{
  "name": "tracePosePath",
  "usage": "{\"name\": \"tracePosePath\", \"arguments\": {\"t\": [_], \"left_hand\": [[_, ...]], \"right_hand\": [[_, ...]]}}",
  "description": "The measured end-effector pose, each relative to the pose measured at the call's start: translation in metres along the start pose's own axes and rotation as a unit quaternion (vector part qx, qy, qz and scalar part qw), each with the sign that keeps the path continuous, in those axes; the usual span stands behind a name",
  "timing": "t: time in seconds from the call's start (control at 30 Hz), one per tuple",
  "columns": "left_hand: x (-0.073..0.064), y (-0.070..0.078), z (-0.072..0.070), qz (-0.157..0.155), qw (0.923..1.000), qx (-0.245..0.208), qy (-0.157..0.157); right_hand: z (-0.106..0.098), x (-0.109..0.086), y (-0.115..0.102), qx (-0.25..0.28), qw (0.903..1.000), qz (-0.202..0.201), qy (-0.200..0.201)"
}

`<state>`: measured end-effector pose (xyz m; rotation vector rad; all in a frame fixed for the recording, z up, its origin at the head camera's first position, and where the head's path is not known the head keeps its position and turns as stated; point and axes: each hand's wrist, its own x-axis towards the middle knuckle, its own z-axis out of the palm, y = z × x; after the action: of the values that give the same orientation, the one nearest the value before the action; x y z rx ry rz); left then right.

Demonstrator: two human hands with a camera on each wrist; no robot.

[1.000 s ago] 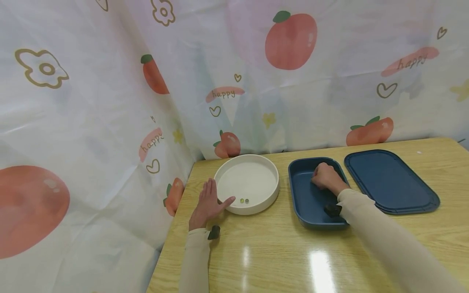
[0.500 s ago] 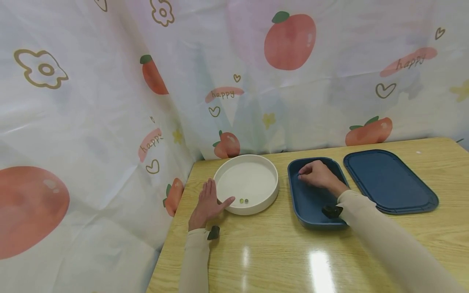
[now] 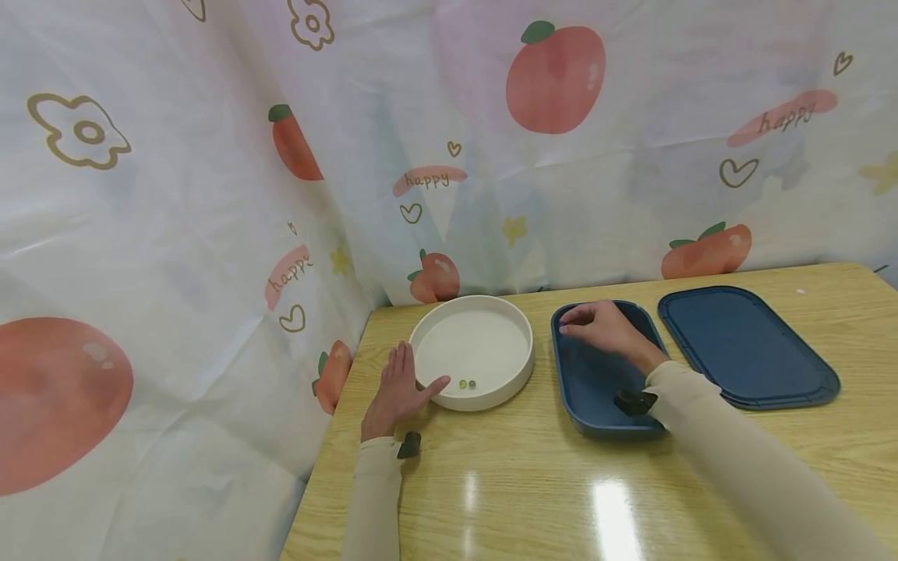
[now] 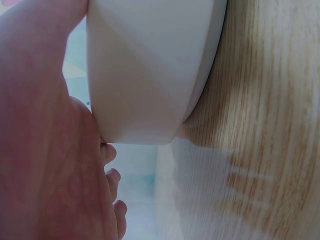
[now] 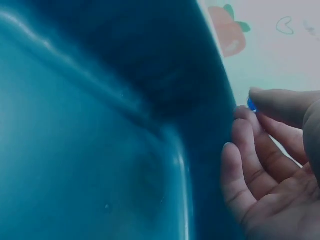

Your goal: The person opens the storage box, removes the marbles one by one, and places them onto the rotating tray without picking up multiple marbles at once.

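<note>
My right hand [image 3: 602, 327] pinches a small, shiny blue marble [image 5: 251, 104] between thumb and fingertips, above the far left rim of the deep blue box [image 3: 575, 382]. Its other fingers are loosely bent beside the box's wall in the right wrist view. My left hand [image 3: 401, 393] rests against the left side of a round white dish [image 3: 477, 403], fingers straight and thumb reaching over the rim. Inside the dish, near its front, lie a yellow-green marble [image 3: 462, 384] and a greyish marble [image 3: 472, 384]. The left wrist view shows the dish's side wall [image 4: 145, 75] close to the palm.
A flat blue lid [image 3: 751, 351] lies right of the box on the wooden table [image 3: 519, 483]. A fruit-print curtain [image 3: 477, 156] hangs behind and along the left side. A tiny white speck [image 3: 801, 291] is at the back right.
My right hand has risen from low inside the blue box and moved left to its rim; the pinched marble has come into sight. The left hand and dish have stayed in place.
</note>
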<state>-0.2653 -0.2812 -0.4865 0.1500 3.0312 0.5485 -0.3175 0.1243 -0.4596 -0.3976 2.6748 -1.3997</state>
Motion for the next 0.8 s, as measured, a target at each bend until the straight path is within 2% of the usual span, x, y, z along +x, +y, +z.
{"name": "tracePosePath", "arguments": {"t": [0.47,0.8], "left_hand": [[0.001,0.0,0.0,-0.005,1.0,-0.006,-0.004],[0.002,-0.001,0.0,-0.006,1.0,0.001,-0.007]], "right_hand": [[0.005,0.004,-0.025,0.064,0.9976,-0.009,-0.023],[0.02,0.013,-0.039,0.069,0.9971,-0.007,-0.031]]}}
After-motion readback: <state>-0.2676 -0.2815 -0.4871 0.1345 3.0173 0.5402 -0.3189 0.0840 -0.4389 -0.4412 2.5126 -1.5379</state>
